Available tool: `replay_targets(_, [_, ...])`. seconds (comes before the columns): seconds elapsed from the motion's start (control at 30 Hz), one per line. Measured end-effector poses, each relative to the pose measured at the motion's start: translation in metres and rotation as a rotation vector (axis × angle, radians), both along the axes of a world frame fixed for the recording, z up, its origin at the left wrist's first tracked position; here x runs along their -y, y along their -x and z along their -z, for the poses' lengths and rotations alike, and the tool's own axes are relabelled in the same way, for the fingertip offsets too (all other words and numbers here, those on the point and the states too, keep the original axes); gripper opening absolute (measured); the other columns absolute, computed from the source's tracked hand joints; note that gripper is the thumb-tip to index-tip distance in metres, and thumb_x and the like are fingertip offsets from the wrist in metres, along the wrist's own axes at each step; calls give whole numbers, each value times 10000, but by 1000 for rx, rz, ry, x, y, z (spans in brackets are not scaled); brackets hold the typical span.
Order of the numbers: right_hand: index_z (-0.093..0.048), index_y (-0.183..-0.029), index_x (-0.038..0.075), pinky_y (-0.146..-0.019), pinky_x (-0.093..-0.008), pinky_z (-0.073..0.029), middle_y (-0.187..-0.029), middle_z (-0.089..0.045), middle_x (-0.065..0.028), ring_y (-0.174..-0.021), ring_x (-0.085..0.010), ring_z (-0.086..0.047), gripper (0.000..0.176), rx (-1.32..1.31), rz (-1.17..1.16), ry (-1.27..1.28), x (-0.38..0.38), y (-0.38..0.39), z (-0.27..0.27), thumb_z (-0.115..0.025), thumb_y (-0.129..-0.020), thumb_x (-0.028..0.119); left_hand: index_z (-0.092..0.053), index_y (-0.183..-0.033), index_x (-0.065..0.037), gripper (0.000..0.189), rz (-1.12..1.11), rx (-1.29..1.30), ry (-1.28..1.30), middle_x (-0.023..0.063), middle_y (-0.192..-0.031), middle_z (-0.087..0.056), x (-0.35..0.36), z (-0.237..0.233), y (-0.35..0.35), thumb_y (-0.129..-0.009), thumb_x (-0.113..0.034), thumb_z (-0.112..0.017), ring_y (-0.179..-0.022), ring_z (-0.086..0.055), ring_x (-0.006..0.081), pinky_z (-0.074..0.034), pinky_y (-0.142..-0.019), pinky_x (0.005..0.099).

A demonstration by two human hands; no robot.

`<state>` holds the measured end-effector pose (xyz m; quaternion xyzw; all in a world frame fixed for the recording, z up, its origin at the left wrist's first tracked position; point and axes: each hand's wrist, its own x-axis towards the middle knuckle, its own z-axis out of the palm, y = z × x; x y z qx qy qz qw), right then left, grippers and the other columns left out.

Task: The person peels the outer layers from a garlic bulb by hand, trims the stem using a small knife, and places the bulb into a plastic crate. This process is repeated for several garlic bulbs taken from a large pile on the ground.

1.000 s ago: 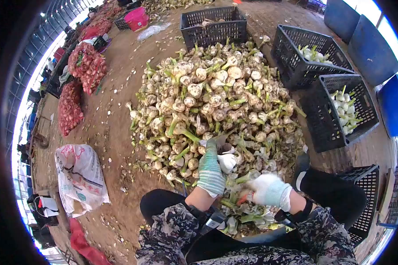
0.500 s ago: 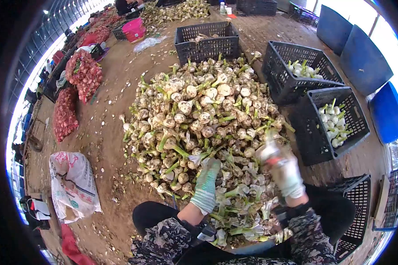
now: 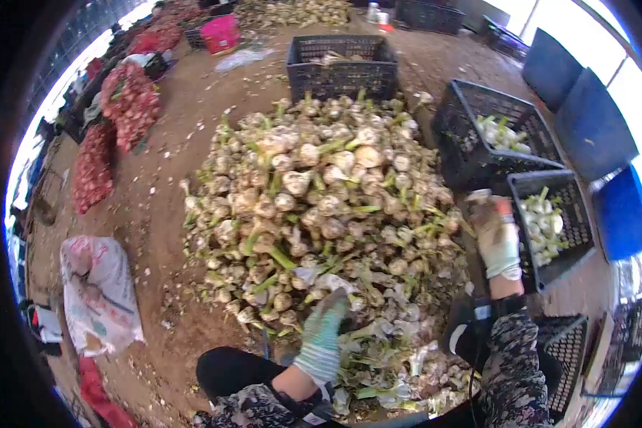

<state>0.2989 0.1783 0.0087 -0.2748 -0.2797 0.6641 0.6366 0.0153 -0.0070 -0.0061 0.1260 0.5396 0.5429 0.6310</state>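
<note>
"Since the head view is all we have, where does the garlic (image 3: 321, 192) lie in it?"

"Most of it sits heaped on the floor (image 3: 157, 235) before the person, stems pointing every way. Cleaner white bulbs (image 3: 542, 225) lie in the near crate (image 3: 576, 214) on the right, and more in the far crate (image 3: 453, 143)."

"And the hands?"

"Both gloved. The left hand (image 3: 322, 335) is at the heap's near edge, beside loose husks (image 3: 392, 392). Its back hides most of the grip, so I can't tell whether the fingers hold anything. The right hand (image 3: 498, 239) is just beside the near crate's left side. Its fingers look bent, with an orange-red patch on them and something dark at the tips, too blurred to name; I can't tell if they're wide or narrow."

"How would a bulb handle?"

"Light and firm, I'd judge, easy for one hand. The outer skin looks papery, so it may slide or flake under a glove."

"Where would you hold it?"

"Round the fat of the bulb, fingers spread. The stem makes a handy grip too, but it's likely to bend. I'd treat the white ones gently: they look smoother, probably slicker, and could bruise."
</note>
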Motion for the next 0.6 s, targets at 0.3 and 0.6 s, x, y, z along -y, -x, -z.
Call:
replay_targets(0.3, [-469,-1165,26,-778,-372,-457,-945,-566,-252,-884,-380,-549,672,1555,3,-172,-33,258,112,-721,-617,321,-517,-1145,-10,342,-9,-46,88,53,-1041,-571,-11,2,5,-856,-194,-515,-892,-538,146,-429,-806,269])
replay_targets(0.6, [-376,-1203,-44,-804,-320,-459,-1081,-539,-127,-965,-216,-551,469,142,-406,22,81,189,22,-546,-825,174,-522,-1117,-69,331,-64,204,115,41,-929,-577,-24,-5,28,-848,-262,-544,-763,-549,140,-463,-678,287])
